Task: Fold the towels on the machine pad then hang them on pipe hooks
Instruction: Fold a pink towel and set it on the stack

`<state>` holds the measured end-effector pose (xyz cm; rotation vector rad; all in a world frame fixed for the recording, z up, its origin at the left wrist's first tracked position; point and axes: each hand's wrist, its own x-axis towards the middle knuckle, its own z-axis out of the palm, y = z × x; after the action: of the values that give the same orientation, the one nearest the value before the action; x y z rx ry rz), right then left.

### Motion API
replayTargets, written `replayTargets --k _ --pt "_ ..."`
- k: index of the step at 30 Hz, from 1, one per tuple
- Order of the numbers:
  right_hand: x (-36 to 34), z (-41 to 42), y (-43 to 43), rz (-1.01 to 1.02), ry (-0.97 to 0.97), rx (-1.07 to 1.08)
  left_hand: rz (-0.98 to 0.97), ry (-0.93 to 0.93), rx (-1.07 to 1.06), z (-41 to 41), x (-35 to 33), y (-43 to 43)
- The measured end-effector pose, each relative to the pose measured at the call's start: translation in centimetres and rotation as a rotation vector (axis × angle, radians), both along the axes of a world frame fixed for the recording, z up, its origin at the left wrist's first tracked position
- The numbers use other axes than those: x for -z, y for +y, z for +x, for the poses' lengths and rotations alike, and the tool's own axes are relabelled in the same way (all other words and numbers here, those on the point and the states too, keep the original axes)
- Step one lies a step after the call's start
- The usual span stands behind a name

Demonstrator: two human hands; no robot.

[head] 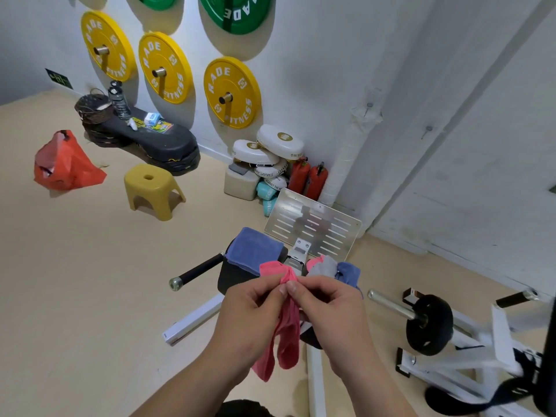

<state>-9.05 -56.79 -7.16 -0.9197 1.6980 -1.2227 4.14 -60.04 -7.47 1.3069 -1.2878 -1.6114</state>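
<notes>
Forearms extended; left hand, right hand side by side, fingertips pinching pink towel.

The left hand and the right hand are bare, and the forearms are bare down to the bottom edge of the frame. The nails on the fingers are short and plain.

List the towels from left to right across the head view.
Going rightward: folded blue towel → pink towel hanging from the fingers → crumpled grey towel → crumpled blue towel.
</notes>
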Motion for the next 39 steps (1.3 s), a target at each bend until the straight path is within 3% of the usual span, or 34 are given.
replayTargets --k 4,9,13,18,23,28,31,35,39 --pt "-0.2 0.7 0.1 -0.015 0.057 -0.008 -0.008 0.004 0.004 0.2 -0.1 0.2" --pt "0.0 0.5 0.2 0.004 0.142 -0.233 -0.002 0.03 -0.028 0.8 -0.3 0.0" --pt "-0.3 -0.5 0.0 -0.017 0.18 -0.106 -0.059 -0.025 0.063 1.7 0.0 -0.9" --pt "-0.7 -2.8 -0.5 -0.06 0.411 -0.397 -0.157 -0.047 0.219 2.5 -0.6 -1.6" --pt "-1.6 -3.7 -1.2 -0.081 0.462 -0.431 -0.435 -0.165 0.271 2.8 0.4 -2.7" --pt "-1.0 -3.2 -0.7 -0.139 0.461 -0.34 -0.297 -0.167 0.414 2.6 2.4 -2.5" --pt "-0.7 -3.6 -0.5 -0.063 0.422 -0.229 -0.291 -0.347 0.535 2.7 4.6 -2.7" --pt "-0.2 -5.8 -0.3 -0.048 0.523 -0.032 -0.245 -0.615 0.598 3.6 7.4 -3.1" --pt "1.2 -8.4 0.4 -0.051 0.531 0.139 -0.213 -0.707 0.599 4.6 8.7 -3.4"
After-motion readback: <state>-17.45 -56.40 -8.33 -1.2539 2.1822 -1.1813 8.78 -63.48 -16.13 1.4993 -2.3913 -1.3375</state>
